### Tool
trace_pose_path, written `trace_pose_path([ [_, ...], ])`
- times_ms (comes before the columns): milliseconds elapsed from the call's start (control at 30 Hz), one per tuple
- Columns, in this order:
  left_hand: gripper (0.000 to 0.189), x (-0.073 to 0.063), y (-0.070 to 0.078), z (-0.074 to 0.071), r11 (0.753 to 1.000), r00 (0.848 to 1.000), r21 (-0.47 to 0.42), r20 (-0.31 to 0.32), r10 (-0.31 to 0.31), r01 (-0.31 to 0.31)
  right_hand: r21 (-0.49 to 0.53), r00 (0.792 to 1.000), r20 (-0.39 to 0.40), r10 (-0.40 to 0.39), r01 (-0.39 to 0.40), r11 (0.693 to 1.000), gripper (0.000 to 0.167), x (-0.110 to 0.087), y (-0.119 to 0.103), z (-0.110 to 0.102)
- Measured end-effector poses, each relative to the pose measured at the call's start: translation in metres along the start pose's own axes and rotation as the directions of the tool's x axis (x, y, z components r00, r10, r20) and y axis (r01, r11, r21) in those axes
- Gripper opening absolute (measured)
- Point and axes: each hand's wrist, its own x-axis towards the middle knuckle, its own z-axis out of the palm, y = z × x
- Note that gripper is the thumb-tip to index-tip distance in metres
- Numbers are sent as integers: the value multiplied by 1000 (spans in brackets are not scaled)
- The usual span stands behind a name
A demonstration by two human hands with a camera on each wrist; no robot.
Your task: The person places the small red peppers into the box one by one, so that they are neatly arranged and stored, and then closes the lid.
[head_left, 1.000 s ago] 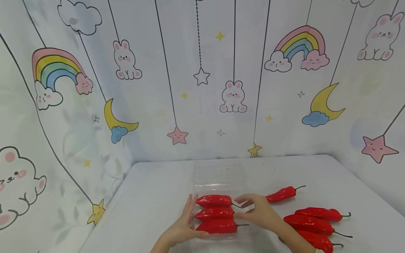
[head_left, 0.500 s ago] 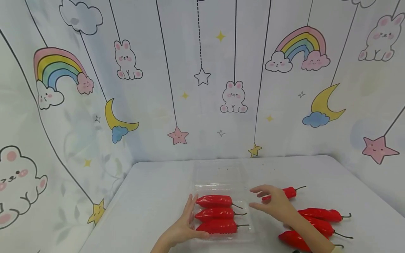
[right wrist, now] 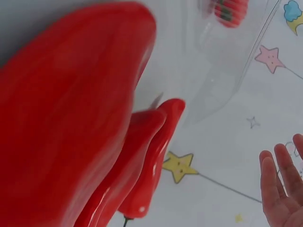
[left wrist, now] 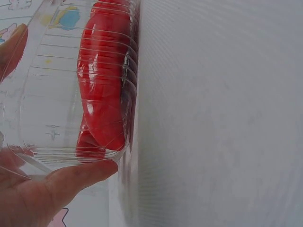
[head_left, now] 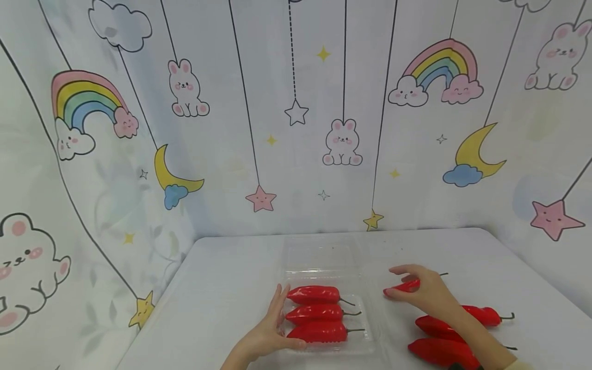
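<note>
My left hand [head_left: 264,331] holds a corner of a clear plastic box [head_left: 365,321]. Its thumb lies along the near wall and the fingers along the left wall, as the left wrist view also shows. Inside lie three red peppers in a row: a far one [head_left: 312,294], a middle one [head_left: 314,312] and a near one [head_left: 319,332]. My right hand [head_left: 427,293] hovers over a loose red pepper [head_left: 407,285], covering much of it. In the right wrist view, the fingers [right wrist: 286,170] are extended and apart from the peppers.
The box's clear lid [head_left: 321,254] lies folded back behind it. Right of the box, more loose red peppers [head_left: 439,352] lie close together, partly under the right forearm. A patterned curtain [head_left: 296,154] hangs behind the white table [head_left: 231,288].
My right hand has left the pepper stems in the box and moved right, over the far loose pepper. My left hand stays at the box corner.
</note>
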Motion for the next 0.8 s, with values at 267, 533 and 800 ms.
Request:
trace_pose_path([
  [267,111,1,0,0,1000,1000,-10,-1,-2,2,-58,1000,-1,-13,13,998,61,1,10,-15],
  [533,111,0,-1,0,1000,1000,-18,0,-5,5,-66,999,-16,-40,38,997,61,5,19,-24],
  [800,111,0,0,-1,1000,1000,-8,-2,-2,2,-89,997,21,-80,82,993,61,11,36,-31],
])
